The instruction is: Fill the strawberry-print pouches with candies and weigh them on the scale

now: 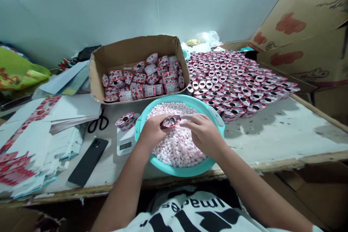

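Over the turquoise basin [176, 171], my left hand [152, 130] is closed around a small printed box [172, 120], its open oval end facing up. My right hand [203, 132] is at the box's right side, thumb and fingers drawn together by its rim; what they hold, if anything, is too small to make out. Pale pink candies [176, 148] fill much of the basin below both hands. Left of the basin, several similar boxes [126, 120] sit on a white digital scale [125, 146].
A cardboard carton [138, 45] behind the basin holds many closed boxes. Rows of boxes with open tops [233, 79] crowd the table's right side. Black scissors [98, 121], a dark phone [88, 162] and stacked printed cardboard [54, 130] lie at left. Large cartons [301, 40] stand at far right.
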A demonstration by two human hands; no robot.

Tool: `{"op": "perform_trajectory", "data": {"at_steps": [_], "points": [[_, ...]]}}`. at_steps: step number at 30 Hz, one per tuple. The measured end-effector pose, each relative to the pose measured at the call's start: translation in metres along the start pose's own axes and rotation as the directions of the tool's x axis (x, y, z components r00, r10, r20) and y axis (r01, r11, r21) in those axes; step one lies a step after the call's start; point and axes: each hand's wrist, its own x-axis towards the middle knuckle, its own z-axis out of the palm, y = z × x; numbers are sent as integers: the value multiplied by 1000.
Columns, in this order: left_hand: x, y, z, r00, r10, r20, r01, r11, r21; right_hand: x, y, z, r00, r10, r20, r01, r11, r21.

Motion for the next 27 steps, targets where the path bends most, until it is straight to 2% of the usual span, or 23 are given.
{"op": "perform_trajectory", "data": {"at_steps": [5, 9, 12, 14, 17, 21, 23, 25, 26, 27], "points": [[1, -3, -1, 997, 75, -4, -74, 993, 95, -2, -4, 9, 993, 5, 122, 7, 995, -96], [-1, 2, 0, 975, 219, 26, -220, 954, 204, -4, 0, 12, 994, 40, 103, -34, 998, -57], [-3, 6, 1, 962, 269, 51, -273, 930, 244, -4, 0, 8, 996, 64, 64, -66, 997, 38], [-3, 7, 1, 965, 262, 34, -262, 936, 236, -2, 0, 5, 997, 71, 36, -74, 990, 119], [-5, 6, 2, 984, 179, -13, -173, 966, 189, -1, -1, 3, 996, 89, 0, -88, 975, 205], [-11, 13, -1, 982, 70, -175, -53, 993, 102, -1, 1, 5, 989, 146, 37, -150, 964, 220], [-16, 20, -9, 959, -16, -285, 33, 998, 57, -2, 2, 7, 984, 158, 80, -171, 965, 201], [-26, 24, -26, 907, -139, -397, 162, 986, 26, -3, 4, 10, 978, 161, 136, -184, 966, 180], [-33, 23, -37, 855, -189, -483, 228, 973, 23, -3, 5, 11, 972, 160, 171, -189, 968, 166], [-41, 19, -50, 771, -215, -600, 291, 956, 32, -3, 6, 12, 965, 161, 208, -194, 970, 148]]}}
